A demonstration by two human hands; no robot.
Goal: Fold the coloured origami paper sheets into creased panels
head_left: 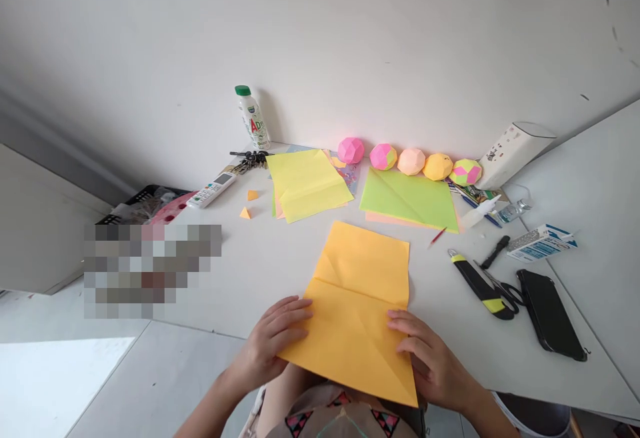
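A creased sheet of orange paper (357,318) lies in front of me, its far half on the table and its near end reaching past the table edge over my lap. A fold line crosses it from side to side, with fainter diagonal creases below. My left hand (277,338) grips the left edge, fingers on top and the thumb hidden underneath. On the right edge, my right hand (425,355) holds the sheet with bent fingers over it; its thumb is out of sight too.
Beyond are yellow paper (313,185), green paper (410,199) and several faceted paper balls (411,161). To the right lie a utility knife (480,285), scissors (503,288) and a black phone (553,315). A remote (213,190), keys (250,160) and a bottle (253,118) are left.
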